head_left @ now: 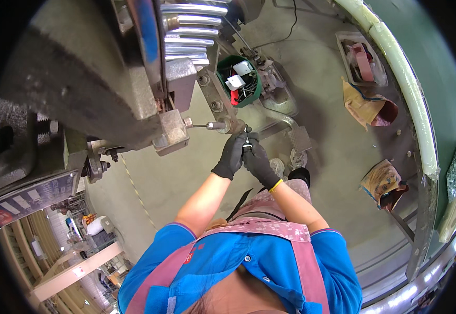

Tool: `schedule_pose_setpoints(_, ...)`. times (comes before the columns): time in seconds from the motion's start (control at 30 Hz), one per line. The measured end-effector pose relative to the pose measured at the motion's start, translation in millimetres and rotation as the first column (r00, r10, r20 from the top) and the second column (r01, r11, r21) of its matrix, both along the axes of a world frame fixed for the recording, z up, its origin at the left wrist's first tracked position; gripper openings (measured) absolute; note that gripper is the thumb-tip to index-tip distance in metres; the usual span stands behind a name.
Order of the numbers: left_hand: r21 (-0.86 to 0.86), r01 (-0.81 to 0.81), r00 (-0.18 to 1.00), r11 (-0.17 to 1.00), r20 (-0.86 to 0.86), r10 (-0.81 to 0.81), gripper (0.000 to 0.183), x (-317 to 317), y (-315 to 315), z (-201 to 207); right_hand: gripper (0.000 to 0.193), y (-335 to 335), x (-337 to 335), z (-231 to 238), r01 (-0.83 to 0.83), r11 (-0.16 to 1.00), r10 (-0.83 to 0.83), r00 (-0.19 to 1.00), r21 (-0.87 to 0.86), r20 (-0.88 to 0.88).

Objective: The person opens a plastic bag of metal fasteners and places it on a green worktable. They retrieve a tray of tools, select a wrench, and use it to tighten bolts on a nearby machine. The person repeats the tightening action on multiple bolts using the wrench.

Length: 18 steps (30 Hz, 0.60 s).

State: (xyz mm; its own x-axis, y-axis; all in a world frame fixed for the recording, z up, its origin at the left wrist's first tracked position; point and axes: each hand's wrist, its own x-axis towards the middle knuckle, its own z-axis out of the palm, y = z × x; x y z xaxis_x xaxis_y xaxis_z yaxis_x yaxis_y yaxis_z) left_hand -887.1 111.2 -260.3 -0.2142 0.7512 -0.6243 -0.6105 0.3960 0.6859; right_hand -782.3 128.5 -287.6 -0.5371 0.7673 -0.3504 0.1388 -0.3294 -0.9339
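Both my hands wear black gloves and meet in front of the machine's metal fixture [231,125]. My left hand [231,157] is closed, with its fingertips at a small shiny metal piece [247,143]. My right hand [258,161] closes round the same piece from the other side, a yellow band at its wrist. Most of that piece is hidden by the gloves, so its kind cannot be told. Just beyond my fingertips, a thin rod with a thicker metal sleeve [216,125] runs between the fixture and a steel block [173,132] on the left.
Heavy machinery [81,78] fills the upper left. Bright metal tubes [191,31] lie stacked ahead. A green bin [257,90] holds loose parts and a red-handled tool. To the right stand a clear plastic box [379,78], two open brown sacks [361,104] and a padded, curved rail [409,73].
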Motion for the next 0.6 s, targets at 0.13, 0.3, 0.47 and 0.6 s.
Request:
schedule_pose_setpoints(0.13, -0.009, -0.053, 0.973, 0.999, -0.227, 0.049, 0.022, -4.9, -7.2, -0.4, 0.018, 18.2, 13.9, 15.9, -0.127, 0.928, 0.064, 0.981, -0.351, -0.186)
schedule_pose_setpoints(0.3, 0.118, -0.097, 0.994, 0.988, -0.043, 0.103, 0.027, -3.9, -6.8, -5.4, 0.016, 24.9, 17.2, 18.1, -0.165, 0.905, 0.094, 0.977, -0.393, -0.193)
schedule_pose_setpoints(0.47, -0.031, -0.089, 0.996, 0.996, 0.023, 0.089, 0.029, 6.4, 4.8, -6.5, 0.019, 39.3, 16.2, 16.4, -0.231, 0.902, 0.161, 0.964, -0.364, -0.211)
schedule_pose_setpoints(0.6, -0.065, -0.077, 0.993, 0.995, 0.082, 0.082, 0.026, 5.4, 14.4, -7.6, 0.021, 53.2, 14.2, -1.3, -0.35, 0.886, 0.263, 0.92, -0.305, -0.292)
